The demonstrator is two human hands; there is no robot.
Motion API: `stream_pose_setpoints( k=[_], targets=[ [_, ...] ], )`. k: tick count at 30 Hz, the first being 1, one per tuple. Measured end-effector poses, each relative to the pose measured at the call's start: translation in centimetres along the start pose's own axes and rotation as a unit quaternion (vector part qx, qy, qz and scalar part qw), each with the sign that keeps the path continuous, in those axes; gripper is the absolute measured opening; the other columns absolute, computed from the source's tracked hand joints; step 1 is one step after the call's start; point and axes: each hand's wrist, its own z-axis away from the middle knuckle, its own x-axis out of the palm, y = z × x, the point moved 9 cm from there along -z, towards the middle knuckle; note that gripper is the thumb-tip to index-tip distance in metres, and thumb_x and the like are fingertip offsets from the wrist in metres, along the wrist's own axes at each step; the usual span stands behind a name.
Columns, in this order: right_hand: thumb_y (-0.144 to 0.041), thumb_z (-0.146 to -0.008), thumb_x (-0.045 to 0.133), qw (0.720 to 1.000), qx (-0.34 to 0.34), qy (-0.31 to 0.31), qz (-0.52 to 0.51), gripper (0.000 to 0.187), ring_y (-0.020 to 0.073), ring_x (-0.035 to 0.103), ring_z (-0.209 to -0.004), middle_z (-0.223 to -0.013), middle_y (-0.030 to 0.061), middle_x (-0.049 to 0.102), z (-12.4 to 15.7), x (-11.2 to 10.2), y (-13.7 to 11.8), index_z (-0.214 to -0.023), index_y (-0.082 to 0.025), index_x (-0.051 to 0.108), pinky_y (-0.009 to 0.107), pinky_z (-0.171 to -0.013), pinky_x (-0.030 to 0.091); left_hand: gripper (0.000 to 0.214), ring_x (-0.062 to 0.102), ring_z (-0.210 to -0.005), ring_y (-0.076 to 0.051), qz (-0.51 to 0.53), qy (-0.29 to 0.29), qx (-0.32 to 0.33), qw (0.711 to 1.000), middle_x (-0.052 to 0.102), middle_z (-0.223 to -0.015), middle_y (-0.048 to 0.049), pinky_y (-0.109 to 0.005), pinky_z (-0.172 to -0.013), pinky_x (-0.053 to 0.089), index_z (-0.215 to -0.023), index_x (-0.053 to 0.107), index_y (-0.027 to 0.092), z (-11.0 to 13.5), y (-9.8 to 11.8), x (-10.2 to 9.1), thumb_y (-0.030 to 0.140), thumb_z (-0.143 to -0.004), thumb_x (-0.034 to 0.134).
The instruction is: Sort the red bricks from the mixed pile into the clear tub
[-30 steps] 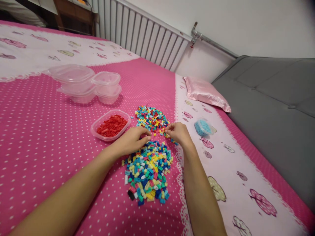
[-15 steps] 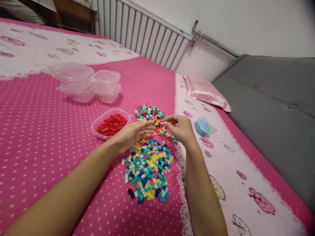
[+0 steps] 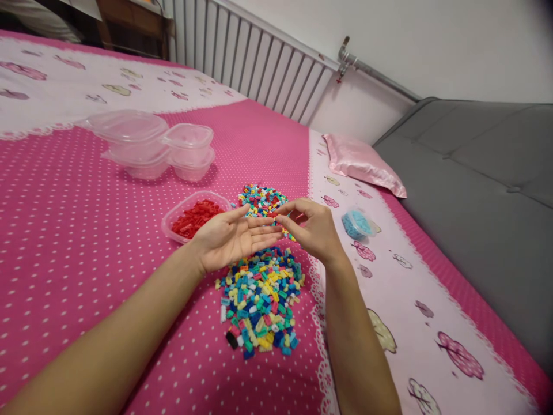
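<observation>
We see red bricks (image 3: 196, 218), light-blue pieces (image 3: 356, 225) and a multicoloured pile (image 3: 261, 302). Our sheet (image 3: 64, 230) has white dots on pink.

No legible txt, nos. or logos (signs incl.).

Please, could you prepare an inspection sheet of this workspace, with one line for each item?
Surface: pink polka-dot bedspread with pale printed bands.
Job's things: near pile and far pile of mixed-colour toy bricks; red bricks in an open plastic tub; light-blue bricks in a small tub.
Clutter: stacked clear containers; pink satin pillow near the grey headboard.
Hands: left hand open, palm up; right hand's fingers pinched, apparently on a small red piece.
Cables: apparently a thin dark cord by the wooden furniture.
Surroundings: white radiator, metal pipe.
</observation>
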Motion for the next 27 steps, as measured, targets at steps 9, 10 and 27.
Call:
stream_pose_setpoints(
  k=[9,10,27],
  targets=[
    [-0.025,-0.082,0.058,0.999,0.022,0.039,-0.003,0.017,0.0106,0.061,-0.068,-0.085,0.0036,0.071,-0.1,-0.6,1.3,-0.089,-0.018,0.071,0.024,-0.066,0.049,0.061,0.052,-0.123,-0.026,-0.017,0.002,0.001,1.0,0.053,-0.128,-0.0262,-0.033,-0.109,0.034,-0.139,0.024,-0.006,0.2,0.2,0.2,0.036,-0.096,0.028],
    [-0.023,-0.082,0.057,0.998,0.039,0.046,0.009,0.017,0.0109,0.062,-0.068,-0.086,0.0037,0.071,-0.1,-0.7,2.0,-0.089,-0.018,0.071,0.024,-0.067,0.049,0.061,0.052,-0.123,-0.026,-0.021,0.01,0.006,1.0,0.052,-0.129,-0.0266,-0.033,-0.109,0.034,-0.139,0.024,-0.006,0.2,0.3,0.2,0.036,-0.095,0.028],
    [-0.018,-0.078,0.063,0.96,0.144,-0.13,0.2,0.019,0.0176,0.066,-0.086,-0.095,0.0022,0.073,0.4,4.9,8.0,-0.093,-0.024,0.073,0.028,-0.078,0.048,0.065,0.043,-0.131,-0.024,-0.046,0.067,0.119,0.99,0.045,-0.139,-0.0227,-0.03,-0.108,0.036,-0.141,0.025,-0.002,0.4,2.7,-0.7,0.042,-0.093,0.032]
  ],
)
